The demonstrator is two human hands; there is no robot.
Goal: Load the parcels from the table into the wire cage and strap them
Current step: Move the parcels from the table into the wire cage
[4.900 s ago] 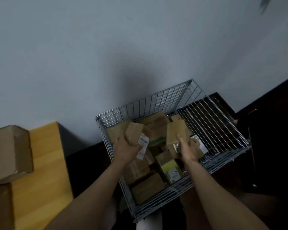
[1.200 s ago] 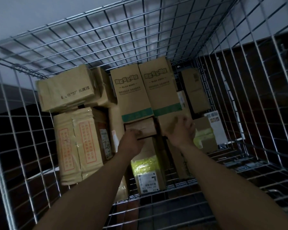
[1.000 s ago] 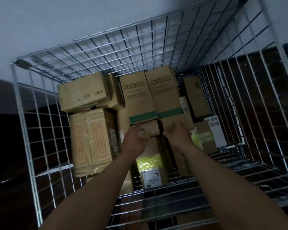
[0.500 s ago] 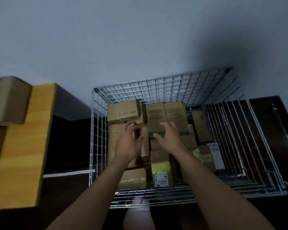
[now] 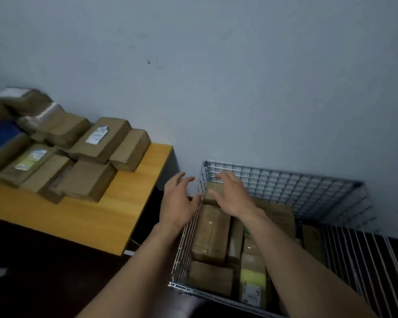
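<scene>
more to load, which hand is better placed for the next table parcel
Probably left: left hand sits outside the silver wire cage, nearer the brown cardboard parcels on the yellow wooden table; right hand is over the cage.

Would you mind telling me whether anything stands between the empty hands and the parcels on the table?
Nothing visible does. The left hand is open just outside the wire cage, the right hand open over its far left corner; between them and the parcels lie only open space and bare table.
</scene>
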